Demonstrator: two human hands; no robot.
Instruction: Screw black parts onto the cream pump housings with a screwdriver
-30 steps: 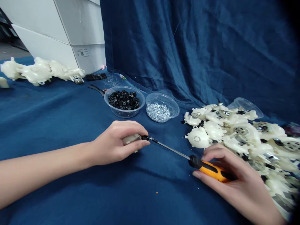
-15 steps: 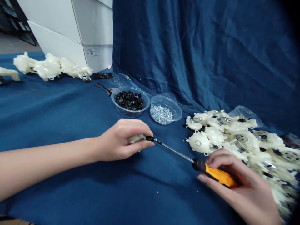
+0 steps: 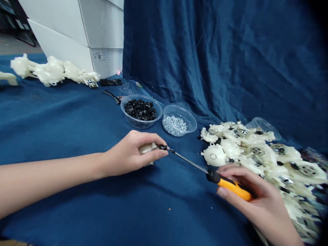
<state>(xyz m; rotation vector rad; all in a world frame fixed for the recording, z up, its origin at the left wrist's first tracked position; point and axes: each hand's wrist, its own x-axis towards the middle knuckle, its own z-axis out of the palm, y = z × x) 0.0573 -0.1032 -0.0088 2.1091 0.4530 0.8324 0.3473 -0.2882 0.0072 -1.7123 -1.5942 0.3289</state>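
Observation:
My left hand [image 3: 133,153] is closed around a small cream plastic part [image 3: 147,148] that rests on the blue cloth. My right hand [image 3: 258,201] grips the orange and black handle of a screwdriver [image 3: 225,183]. Its thin metal shaft runs up and left, and the tip meets a small black piece at the edge of the cream part, right by my left fingertips. Just right of the screwdriver lies a heap of cream plastic housings [image 3: 258,153] with metal and black inserts.
Two clear plastic bowls stand behind my hands: one with black parts [image 3: 140,110], one with silver screws [image 3: 178,123]. A row of cream parts [image 3: 51,71] lies far left before white boxes [image 3: 84,30]. A blue cloth backdrop [image 3: 217,58] hangs behind. Black pliers [image 3: 112,96] lie near the bowls.
The view shifted slightly. My right hand and the screwdriver handle moved a little left and up; the tip stays on the part in my left hand.

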